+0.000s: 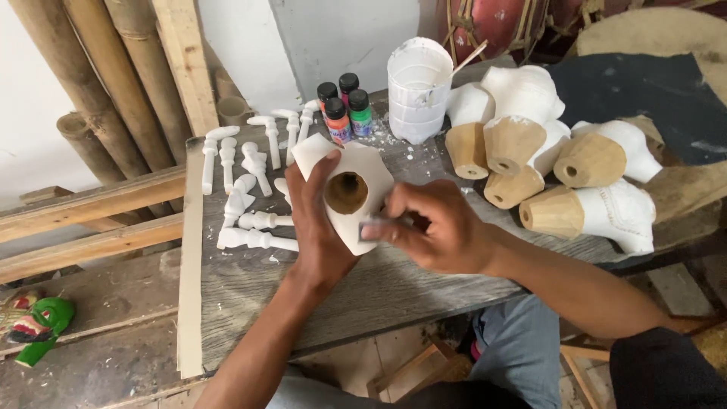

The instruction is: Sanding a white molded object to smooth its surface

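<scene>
A weathered grey plank table [250, 295] stands against a pale wall [30, 113], where thick bamboo poles [98, 83] and a wooden board [185, 60] lean upright. To the left, rough wooden beams [83, 212] run level beside a lower dusty bench [98, 356]. Below the table's near edge shows a tiled floor [386, 348], and soft, even daylight fills the room.

On the desk [424, 280], the carved piece [356, 193] sits at centre, the left hand [318, 220] at its nine o'clock, the right hand [435, 227] at its four. Turned pegs [250, 182] lie at nine o'clock, paint bottles [344, 106] at twelve, a tub [418, 91] at one, more carved pieces [545, 151] at three. A mask [34, 322] lies at eight o'clock, off the desk.
</scene>
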